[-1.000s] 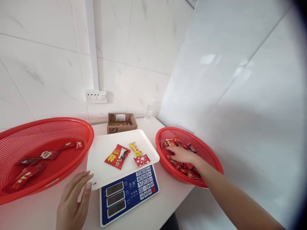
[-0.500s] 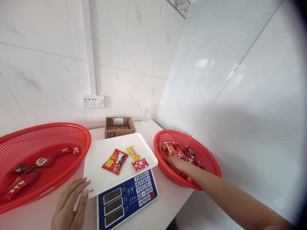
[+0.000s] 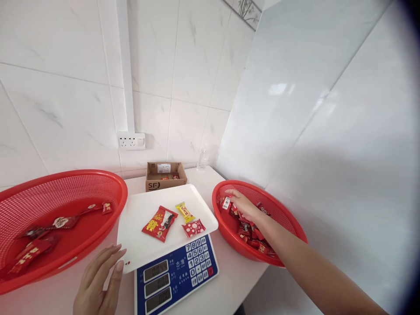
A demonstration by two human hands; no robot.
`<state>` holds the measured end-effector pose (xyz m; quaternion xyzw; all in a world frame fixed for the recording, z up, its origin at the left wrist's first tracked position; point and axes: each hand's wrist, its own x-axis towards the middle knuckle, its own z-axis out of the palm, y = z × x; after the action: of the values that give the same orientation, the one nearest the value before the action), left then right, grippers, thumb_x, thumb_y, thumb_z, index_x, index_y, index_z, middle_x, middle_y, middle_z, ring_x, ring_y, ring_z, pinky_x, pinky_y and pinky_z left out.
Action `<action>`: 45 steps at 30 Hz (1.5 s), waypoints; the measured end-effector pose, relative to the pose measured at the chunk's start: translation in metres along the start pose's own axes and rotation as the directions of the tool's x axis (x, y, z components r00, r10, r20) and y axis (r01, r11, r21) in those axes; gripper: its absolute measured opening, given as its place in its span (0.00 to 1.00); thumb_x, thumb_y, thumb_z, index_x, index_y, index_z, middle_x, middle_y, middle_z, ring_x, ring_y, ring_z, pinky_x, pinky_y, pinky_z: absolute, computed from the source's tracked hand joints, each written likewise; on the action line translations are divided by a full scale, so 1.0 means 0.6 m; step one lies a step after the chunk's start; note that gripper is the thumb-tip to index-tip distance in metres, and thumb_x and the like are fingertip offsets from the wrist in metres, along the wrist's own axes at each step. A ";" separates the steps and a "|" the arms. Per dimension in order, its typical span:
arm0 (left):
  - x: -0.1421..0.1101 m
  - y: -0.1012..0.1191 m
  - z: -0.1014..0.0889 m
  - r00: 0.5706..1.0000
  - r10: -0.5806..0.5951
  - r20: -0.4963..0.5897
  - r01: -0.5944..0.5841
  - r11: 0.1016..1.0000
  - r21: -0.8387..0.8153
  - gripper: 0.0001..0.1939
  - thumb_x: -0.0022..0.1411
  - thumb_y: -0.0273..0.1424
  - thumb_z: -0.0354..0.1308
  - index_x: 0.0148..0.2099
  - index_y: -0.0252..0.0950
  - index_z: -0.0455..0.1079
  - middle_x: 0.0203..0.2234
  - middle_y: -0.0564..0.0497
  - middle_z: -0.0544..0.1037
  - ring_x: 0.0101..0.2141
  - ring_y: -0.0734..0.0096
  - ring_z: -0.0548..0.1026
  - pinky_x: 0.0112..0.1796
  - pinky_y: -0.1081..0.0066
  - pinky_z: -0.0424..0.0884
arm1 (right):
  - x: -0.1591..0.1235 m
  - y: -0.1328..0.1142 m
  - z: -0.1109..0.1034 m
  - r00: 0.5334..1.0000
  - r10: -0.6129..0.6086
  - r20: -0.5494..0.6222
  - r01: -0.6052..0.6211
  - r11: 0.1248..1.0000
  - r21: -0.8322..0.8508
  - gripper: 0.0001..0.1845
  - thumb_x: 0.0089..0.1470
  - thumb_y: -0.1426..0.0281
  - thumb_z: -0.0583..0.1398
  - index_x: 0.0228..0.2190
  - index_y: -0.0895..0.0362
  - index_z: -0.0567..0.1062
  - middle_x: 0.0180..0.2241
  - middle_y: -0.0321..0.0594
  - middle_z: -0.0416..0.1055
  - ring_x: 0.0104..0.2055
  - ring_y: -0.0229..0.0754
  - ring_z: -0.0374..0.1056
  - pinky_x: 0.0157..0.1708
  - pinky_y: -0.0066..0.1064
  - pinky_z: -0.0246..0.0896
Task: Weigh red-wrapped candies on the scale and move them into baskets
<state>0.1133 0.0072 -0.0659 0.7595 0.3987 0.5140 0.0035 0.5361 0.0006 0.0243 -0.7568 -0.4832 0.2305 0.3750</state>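
Note:
My left hand (image 3: 100, 280) holds nothing, its fingers apart, by the near left corner of the white scale tray (image 3: 131, 218). A large red snack packet (image 3: 159, 223), a small yellow packet (image 3: 185, 212) and a small red packet with white dots (image 3: 194, 228) lie on the tray. My right hand (image 3: 244, 206) reaches into the right red basket (image 3: 285, 214), over several wrapped snacks. One of its fingers is stretched out above a red-and-white packet (image 3: 226, 203); the other fingers are partly hidden. The scale's blue panel (image 3: 179, 280) faces me.
A larger red basket (image 3: 95, 179) with several red packets stands at the left. Behind the tray is a cardboard box (image 3: 166, 177) with a few packets in it, and a clear plastic bottle (image 3: 202, 159) stands beside it. Tiled walls close off the back and right.
My right hand has moved up and toward the far side within the right basket, and the snacks there have shifted. My left hand stays by the tray corner. The view has tilted slightly.

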 end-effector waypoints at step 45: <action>0.013 0.025 -0.012 0.998 0.052 -0.032 -0.050 0.996 0.074 0.10 0.65 0.30 0.48 0.46 0.37 0.67 0.42 0.46 0.74 0.46 0.66 0.71 0.46 0.67 0.67 | -0.120 -0.112 0.142 0.925 -0.260 0.276 0.359 0.834 -0.418 0.25 0.55 0.73 0.53 0.55 0.57 0.68 0.61 0.46 0.58 0.64 0.45 0.50 0.63 0.43 0.42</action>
<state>0.1176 -0.0012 -0.0501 0.7601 0.3977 0.5120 -0.0440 0.4069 -0.0183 0.0243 -0.7069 -0.6769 0.1226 0.1645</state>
